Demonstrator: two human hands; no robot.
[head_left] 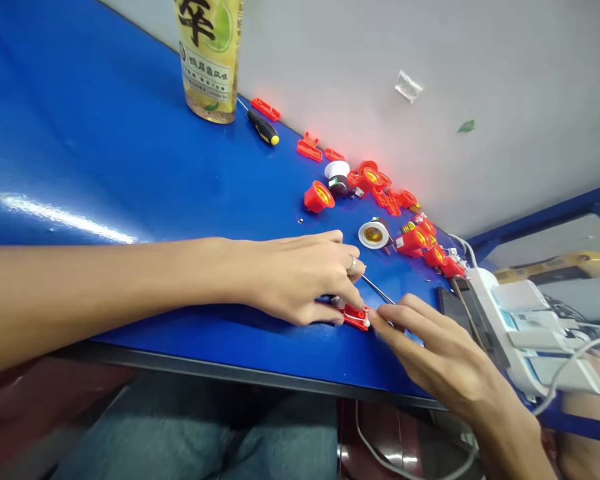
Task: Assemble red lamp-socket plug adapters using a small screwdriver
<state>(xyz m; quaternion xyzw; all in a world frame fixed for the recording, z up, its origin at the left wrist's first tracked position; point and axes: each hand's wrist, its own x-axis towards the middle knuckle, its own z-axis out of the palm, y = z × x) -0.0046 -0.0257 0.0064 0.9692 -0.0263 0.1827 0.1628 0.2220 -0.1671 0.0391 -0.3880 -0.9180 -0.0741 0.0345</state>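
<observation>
My left hand [295,283], with a ring on one finger, pinches a small red plastic lamp-holder part [355,317] near the front edge of the blue table [130,167]. My right hand [430,353] comes in from the lower right, its fingertips against the end of that part. A thin metal shaft [379,289] runs between my hands, its ends hidden. Beyond them lie several red lamp holders with brass inner threads, including one [319,197] standing alone and a white-ringed one [373,235].
A black-and-yellow screwdriver [263,127] and a tall drink bottle [209,57] stand by the grey wall [380,47]. At the right are a dark phone [460,313] and a white power strip [525,333] with cables. Denim-covered legs [195,433] show below the table edge.
</observation>
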